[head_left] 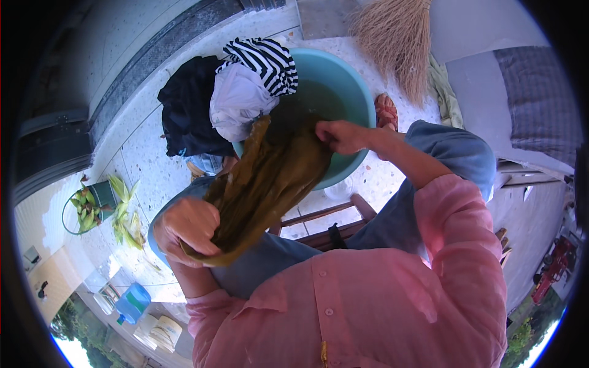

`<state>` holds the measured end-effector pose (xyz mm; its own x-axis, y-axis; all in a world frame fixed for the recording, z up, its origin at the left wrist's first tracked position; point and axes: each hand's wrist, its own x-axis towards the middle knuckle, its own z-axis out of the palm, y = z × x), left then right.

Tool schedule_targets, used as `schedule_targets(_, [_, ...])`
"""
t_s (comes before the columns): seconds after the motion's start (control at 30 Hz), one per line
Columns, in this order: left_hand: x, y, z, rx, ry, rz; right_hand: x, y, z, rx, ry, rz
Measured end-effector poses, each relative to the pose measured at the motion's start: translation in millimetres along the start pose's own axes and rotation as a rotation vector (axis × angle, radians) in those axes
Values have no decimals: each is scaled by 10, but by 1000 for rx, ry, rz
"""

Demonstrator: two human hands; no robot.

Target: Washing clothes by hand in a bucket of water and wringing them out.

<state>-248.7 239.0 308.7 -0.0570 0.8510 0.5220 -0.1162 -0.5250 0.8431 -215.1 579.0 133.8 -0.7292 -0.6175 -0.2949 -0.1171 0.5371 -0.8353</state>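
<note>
A wet-looking olive-brown cloth stretches between my two hands, across my left thigh and over the near side of a teal basin. My left hand is closed on its lower left end. At its upper right end, my right hand pinches the cloth above the basin, fingers closed. Murky water shows inside the basin; part of the cloth overlaps it. Bunched at the basin's left side are a black cloth, a white cloth and a black-and-white striped cloth.
A straw broom lies beyond the basin at the right. A wooden stool shows between my knees. To the left stand a green bucket with leafy plant bits, pale green husks and a blue water jug.
</note>
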Motion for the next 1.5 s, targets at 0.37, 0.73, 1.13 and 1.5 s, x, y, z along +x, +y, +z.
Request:
schedule_targets(0.37, [-58, 108, 300, 279, 1429, -407, -47, -92, -273, -460, 829, 186])
schedule_targets(0.73, [84, 118, 154, 307, 846, -617, -782, 138, 1598, -376, -787, 167])
schedule_targets(1.13, [347, -75, 33, 279, 1177, -610, -1004, 1505, 2739, -696, -353, 287])
schedule_targets(1.5, [287, -69, 73, 228, 1324, -613, -739, 1322, 2348, -190, -110, 429])
